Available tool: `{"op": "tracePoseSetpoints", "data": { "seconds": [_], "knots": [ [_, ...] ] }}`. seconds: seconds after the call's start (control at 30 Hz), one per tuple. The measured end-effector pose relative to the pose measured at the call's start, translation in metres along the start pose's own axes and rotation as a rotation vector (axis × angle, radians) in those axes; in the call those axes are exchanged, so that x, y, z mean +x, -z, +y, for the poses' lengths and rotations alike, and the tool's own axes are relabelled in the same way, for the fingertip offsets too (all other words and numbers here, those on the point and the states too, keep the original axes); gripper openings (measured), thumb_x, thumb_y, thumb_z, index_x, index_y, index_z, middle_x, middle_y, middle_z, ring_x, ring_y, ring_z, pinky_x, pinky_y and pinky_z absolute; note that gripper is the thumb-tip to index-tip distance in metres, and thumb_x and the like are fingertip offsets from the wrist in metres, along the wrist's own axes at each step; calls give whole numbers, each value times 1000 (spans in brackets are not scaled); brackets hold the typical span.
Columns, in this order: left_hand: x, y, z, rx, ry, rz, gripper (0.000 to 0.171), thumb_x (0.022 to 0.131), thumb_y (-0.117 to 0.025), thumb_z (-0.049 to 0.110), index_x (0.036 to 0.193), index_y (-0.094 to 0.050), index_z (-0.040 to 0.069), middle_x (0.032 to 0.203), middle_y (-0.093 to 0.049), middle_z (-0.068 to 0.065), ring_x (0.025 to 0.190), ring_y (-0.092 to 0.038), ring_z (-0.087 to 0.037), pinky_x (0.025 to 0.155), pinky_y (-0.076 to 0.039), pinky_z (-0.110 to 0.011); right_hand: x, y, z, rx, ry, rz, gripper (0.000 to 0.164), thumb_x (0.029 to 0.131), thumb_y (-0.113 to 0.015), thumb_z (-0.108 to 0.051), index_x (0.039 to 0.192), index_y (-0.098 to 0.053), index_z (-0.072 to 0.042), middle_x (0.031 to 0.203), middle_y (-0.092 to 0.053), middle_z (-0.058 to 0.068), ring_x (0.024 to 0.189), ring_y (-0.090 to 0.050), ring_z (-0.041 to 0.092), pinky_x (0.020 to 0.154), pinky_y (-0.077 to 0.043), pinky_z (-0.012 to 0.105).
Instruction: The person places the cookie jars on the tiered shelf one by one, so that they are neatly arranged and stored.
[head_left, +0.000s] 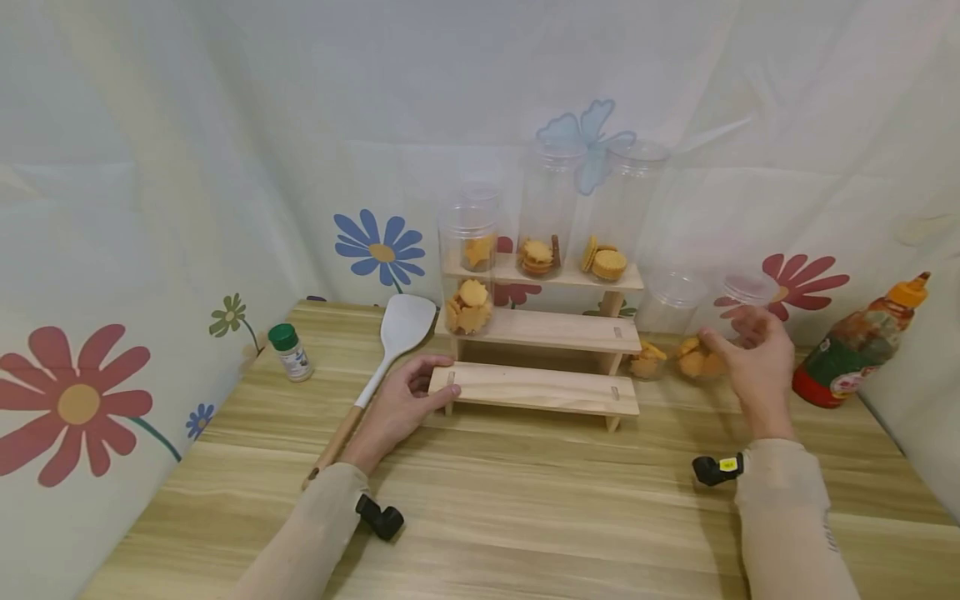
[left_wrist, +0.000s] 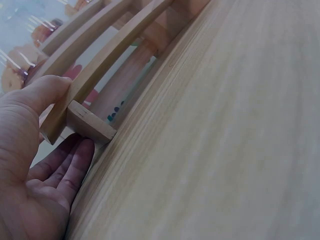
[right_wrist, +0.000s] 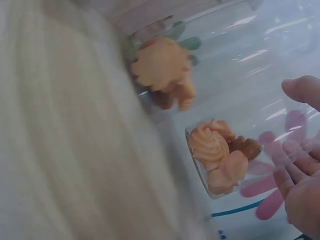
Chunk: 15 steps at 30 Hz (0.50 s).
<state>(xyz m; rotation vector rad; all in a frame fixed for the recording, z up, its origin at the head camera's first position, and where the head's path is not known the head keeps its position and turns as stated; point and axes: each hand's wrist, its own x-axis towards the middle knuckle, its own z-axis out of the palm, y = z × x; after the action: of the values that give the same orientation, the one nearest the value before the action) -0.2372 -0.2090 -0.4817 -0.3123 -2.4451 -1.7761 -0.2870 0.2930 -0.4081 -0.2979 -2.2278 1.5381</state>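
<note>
My left hand pinches the left end of the lowest board of a three-step wooden stand. In the left wrist view the thumb lies on the board, with the fingers below by the stand's leg. At the right, my right hand holds a clear lidded jar with several cookies in its bottom. The right wrist view shows thumb and fingers on either side of that jar, its piped cookies in the base. A second cookie jar stands just left of it.
Clear cookie jars stand on the upper steps: one on the middle, several on the top. A white spatula and a green-capped shaker lie to the left; a red sauce bottle stands right. A floral curtain backs the table.
</note>
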Motion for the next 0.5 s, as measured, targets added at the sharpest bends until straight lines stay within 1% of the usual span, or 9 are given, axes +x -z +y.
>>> {"op": "tracePoseSetpoints", "data": {
  "seconds": [0.07,0.13,0.2,0.3,0.37,0.4,0.43,0.5],
  "knots": [
    [0,0,0,-1,-2,1,45,99,-89,26,140,-73,17,128,-74,-11,104,-68,-23,87,-56,-27,-2,6,-7,-25,6,11,66,102,-85,-33,157,-55,-14,156,-58,12,145,-52,27,125,-41,33],
    [0,0,0,-2,-5,1,45,99,-90,25,140,-73,16,128,-74,-11,104,-68,-24,87,-56,-27,-3,12,-15,-44,14,24,67,101,-85,-36,158,-55,-19,152,-60,7,143,-53,24,123,-42,31],
    [0,0,0,-3,-8,1,45,99,-90,25,139,-73,16,129,-74,-11,105,-68,-24,87,-56,-27,-4,19,-23,-45,32,45,62,99,-88,-37,152,-60,-21,145,-62,0,137,-56,17,119,-44,28],
    [1,0,-1,-6,-9,-1,45,99,-90,25,139,-73,16,129,-74,-11,105,-68,-24,87,-56,-27,-7,28,-37,-38,49,73,51,94,-92,-36,137,-68,-25,136,-63,-11,125,-59,10,109,-46,21],
    [0,0,-1,-4,-9,-1,45,99,-90,25,140,-73,16,130,-74,-11,105,-68,-24,87,-56,-27,-9,32,-47,-34,69,92,45,92,-94,-35,129,-70,-25,128,-65,-13,116,-60,7,100,-46,18],
    [0,0,-1,-2,-8,-2,45,99,-89,25,140,-73,16,130,-74,-11,105,-68,-24,87,-56,-28,-11,34,-52,-35,84,102,44,91,-95,-34,127,-71,-23,124,-65,-13,112,-60,6,96,-45,18],
    [0,0,-1,-1,-7,-2,45,99,-89,26,140,-73,16,130,-74,-11,106,-68,-24,88,-56,-28,-13,35,-57,-29,97,113,44,91,-96,-33,126,-71,-21,122,-65,-13,110,-59,6,93,-45,18],
    [0,0,0,0,-6,-4,46,99,-89,26,140,-73,16,130,-74,-11,106,-68,-23,88,-56,-28,-17,38,-68,-21,110,123,46,90,-96,-30,127,-71,-22,121,-65,-14,108,-59,5,93,-46,17]
  ]
}}
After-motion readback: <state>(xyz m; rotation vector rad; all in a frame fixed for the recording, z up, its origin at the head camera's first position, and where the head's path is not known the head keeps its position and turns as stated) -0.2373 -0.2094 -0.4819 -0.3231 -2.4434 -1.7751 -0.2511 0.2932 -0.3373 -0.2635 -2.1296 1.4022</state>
